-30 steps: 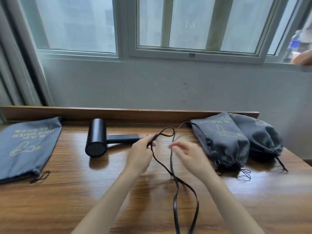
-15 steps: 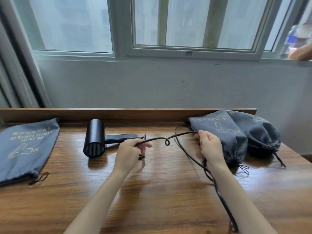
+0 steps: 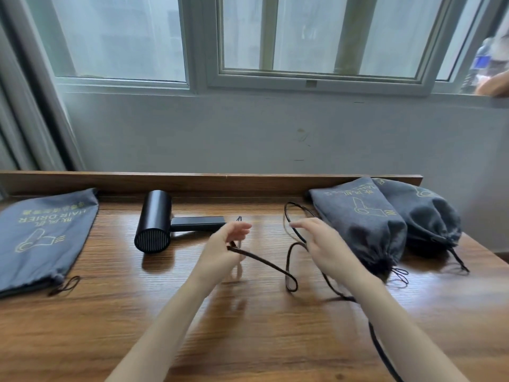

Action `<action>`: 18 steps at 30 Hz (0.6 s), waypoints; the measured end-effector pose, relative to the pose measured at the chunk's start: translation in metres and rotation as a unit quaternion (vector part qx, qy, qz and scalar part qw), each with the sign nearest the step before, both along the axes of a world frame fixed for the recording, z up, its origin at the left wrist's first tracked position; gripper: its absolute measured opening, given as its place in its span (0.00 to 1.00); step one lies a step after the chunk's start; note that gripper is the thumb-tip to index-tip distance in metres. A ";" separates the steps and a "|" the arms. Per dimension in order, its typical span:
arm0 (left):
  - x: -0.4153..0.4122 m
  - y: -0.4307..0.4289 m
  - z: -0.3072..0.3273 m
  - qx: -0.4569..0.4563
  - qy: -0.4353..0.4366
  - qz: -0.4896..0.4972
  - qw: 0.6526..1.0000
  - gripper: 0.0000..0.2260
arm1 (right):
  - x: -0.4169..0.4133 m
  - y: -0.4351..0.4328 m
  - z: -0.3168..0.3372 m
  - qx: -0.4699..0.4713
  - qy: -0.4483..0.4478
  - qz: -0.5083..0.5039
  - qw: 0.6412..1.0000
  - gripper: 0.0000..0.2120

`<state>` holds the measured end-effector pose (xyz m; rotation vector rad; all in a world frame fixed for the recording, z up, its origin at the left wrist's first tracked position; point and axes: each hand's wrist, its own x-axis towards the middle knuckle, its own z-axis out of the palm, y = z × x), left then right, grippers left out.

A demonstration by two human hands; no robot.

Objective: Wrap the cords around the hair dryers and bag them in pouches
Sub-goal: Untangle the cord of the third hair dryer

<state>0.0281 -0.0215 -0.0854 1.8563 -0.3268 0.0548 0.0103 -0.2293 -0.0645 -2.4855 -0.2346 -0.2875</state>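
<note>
Black hair dryer (image 3: 153, 221) lies on its side at the back of the wooden table (image 3: 110, 312). The barrel's long axis runs back to front with the grille end toward the camera, and the handle points right. Matte finish. The thin black cord (image 3: 264, 260) passes through the left hand (image 3: 223, 249), fingers curled round it, then loops toward the right hand (image 3: 325, 249), whose fingers are fairly straight and blurred; grip can't be told. Flat grey pouch (image 3: 41, 238) far left, two filled pouches (image 3: 363, 224) far right.
</note>
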 end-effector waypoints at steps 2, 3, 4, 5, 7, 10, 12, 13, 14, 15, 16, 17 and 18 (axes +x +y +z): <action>-0.001 -0.010 -0.002 -0.001 -0.013 0.003 1.000 0.22 | -0.009 0.028 0.008 0.115 0.069 0.085 0.987 0.17; -0.001 -0.013 -0.003 -0.015 -0.011 0.012 1.000 0.24 | -0.012 0.040 0.009 0.130 0.106 0.115 0.979 0.12; -0.001 -0.014 -0.004 -0.030 -0.003 0.021 0.999 0.26 | -0.015 0.048 0.007 0.115 0.115 0.132 0.978 0.07; -0.001 -0.014 -0.005 -0.046 0.006 0.027 0.999 0.28 | -0.015 0.051 0.004 0.109 0.107 0.136 0.979 0.04; -0.001 -0.011 -0.010 -0.063 0.018 0.022 0.998 0.29 | -0.013 0.050 0.000 0.109 0.060 0.136 0.983 0.06; 0.001 -0.006 -0.019 -0.005 -0.017 0.008 1.000 0.20 | -0.006 0.042 -0.007 0.199 0.031 0.094 0.975 0.12; 0.004 -0.004 -0.019 0.009 -0.037 0.024 0.999 0.12 | -0.002 0.036 -0.009 0.301 0.033 0.030 0.952 0.14; 0.005 -0.003 -0.018 -0.004 -0.036 0.032 0.999 0.10 | 0.001 0.032 -0.011 0.307 0.015 0.003 0.952 0.14; 0.005 -0.003 -0.017 -0.021 -0.032 0.040 0.998 0.10 | 0.004 0.028 -0.013 0.278 -0.010 -0.022 0.960 0.15; 0.005 -0.003 -0.016 -0.037 -0.030 0.047 0.998 0.09 | 0.007 0.024 -0.016 0.247 -0.031 -0.041 0.968 0.15; 0.005 -0.003 -0.016 -0.045 -0.029 0.056 0.997 0.09 | 0.011 0.020 -0.021 0.213 -0.044 -0.054 0.975 0.15; 0.005 -0.003 -0.017 -0.049 -0.029 0.064 0.996 0.09 | 0.013 0.016 -0.025 0.184 -0.054 -0.064 0.979 0.15; 0.005 -0.003 -0.018 -0.049 -0.029 0.071 0.996 0.09 | 0.014 0.015 -0.028 0.162 -0.059 -0.077 0.982 0.15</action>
